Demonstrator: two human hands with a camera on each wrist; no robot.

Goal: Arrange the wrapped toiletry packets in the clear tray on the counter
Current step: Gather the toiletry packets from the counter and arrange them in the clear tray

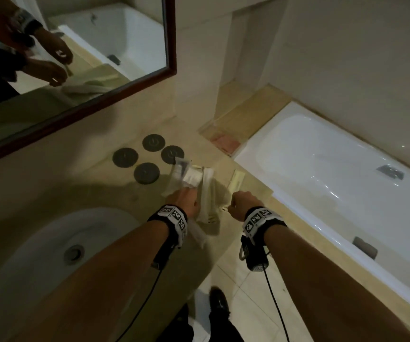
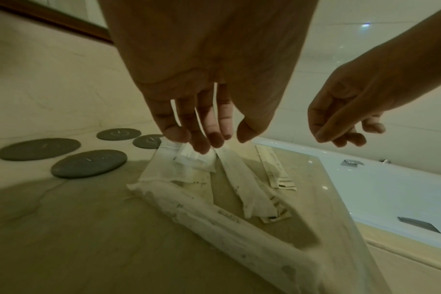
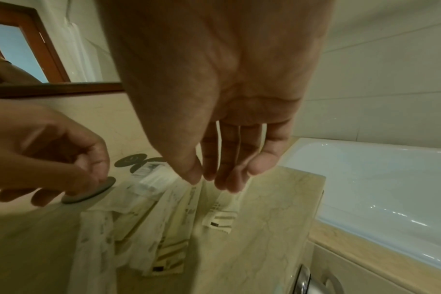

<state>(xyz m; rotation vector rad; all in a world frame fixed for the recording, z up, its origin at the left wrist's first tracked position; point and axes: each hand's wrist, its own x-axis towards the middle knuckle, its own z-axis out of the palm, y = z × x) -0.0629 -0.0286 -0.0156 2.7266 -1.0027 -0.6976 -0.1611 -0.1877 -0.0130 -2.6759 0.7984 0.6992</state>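
Currently: wrapped packets point(image 2: 242, 185) loosely fanned in clear tray point(image 2: 340, 228) at worktop point(image 2: 63, 228) edge, long axes toward wall. Left hand point(image 2: 204, 83), right hand point(image 3: 222, 95) above, fingers relaxed, empty. Four dark coasters point(image 2: 88, 163) left, bathtub point(image 1: 322, 164) right.

— Dim, yellowish light throughout. Beige marble counter point(image 1: 50, 183) below a mirror point(image 1: 70, 53) in a dark red-brown wooden frame.
— Set into the counter, lower left: a white oval sink point(image 1: 38, 245) with a metal drain point(image 1: 74, 253).
— Near the wall, four dark round coasters point(image 1: 147, 173) in a cluster.
— To the right, a white bathtub point(image 1: 322, 174), glossy, with metal fittings; beige stone ledge along its rim.
— Pale tiled wall point(image 1: 347, 58) behind, with a recessed niche point(image 1: 245, 45).
— Light tiled floor point(image 1: 243, 287) at the bottom. Reflected in the mirror: the bathtub again.
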